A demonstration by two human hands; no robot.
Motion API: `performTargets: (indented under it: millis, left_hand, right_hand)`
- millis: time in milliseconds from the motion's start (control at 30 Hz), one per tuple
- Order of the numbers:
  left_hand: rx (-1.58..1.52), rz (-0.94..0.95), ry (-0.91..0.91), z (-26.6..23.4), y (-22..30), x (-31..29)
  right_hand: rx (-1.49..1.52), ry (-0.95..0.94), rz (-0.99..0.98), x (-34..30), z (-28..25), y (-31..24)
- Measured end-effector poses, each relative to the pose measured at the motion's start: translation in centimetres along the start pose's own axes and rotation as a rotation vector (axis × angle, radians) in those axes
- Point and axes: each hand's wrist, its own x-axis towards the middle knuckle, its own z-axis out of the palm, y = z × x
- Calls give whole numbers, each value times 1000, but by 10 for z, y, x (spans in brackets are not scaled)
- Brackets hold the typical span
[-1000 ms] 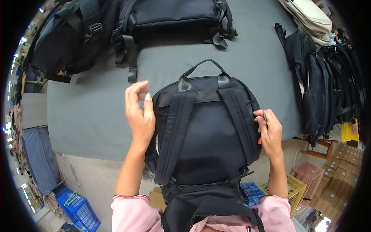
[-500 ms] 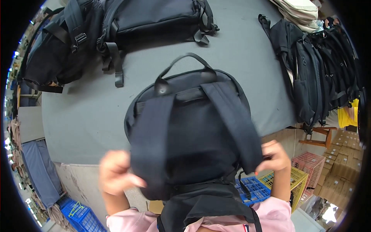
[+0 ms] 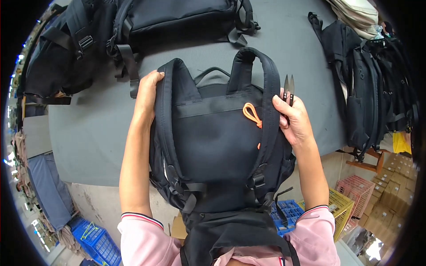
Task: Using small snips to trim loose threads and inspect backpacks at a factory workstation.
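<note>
A black backpack [image 3: 217, 142] lies before me, its back panel up and its two padded shoulder straps lifted. My left hand [image 3: 148, 91] is closed on the outer edge of the left shoulder strap [image 3: 165, 119]. In my right hand [image 3: 295, 115] is a pair of thread snips [image 3: 288, 91], blades pointing away from me. That hand's thumb also presses on the right shoulder strap [image 3: 269, 111]. An orange cord loop [image 3: 251, 114] with a knot hangs over the back panel and disappears under the right strap. The carry handle [image 3: 213, 73] shows between the straps.
More black backpacks lie at the far left [image 3: 177, 26] of the grey table [image 3: 97, 146], and a row of them [image 3: 364, 88] stands along the right. Below the table's edge are a blue crate [image 3: 95, 239], a yellow crate [image 3: 339, 210], a wooden stool [image 3: 368, 162] and stacked cartons [image 3: 388, 195].
Both hands have moved away from me, up along the straps. The straps were lying flat and now stand raised. The snips and orange cord have come into view.
</note>
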Motion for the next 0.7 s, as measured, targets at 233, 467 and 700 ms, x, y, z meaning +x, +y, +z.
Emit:
performTargets:
  millis: [233,467,700]
  left_hand:
    - [31,44,36,4,3,-6]
    - [-82,62,-2,-1,-2,-10]
    - [-34,83,-15,-4,-9,-11]
  right_hand:
    - [-29,65,-1,9,5,8]
    - [-209,112,-174,7,9,25]
    - [-221,99,-209,7,8,31]
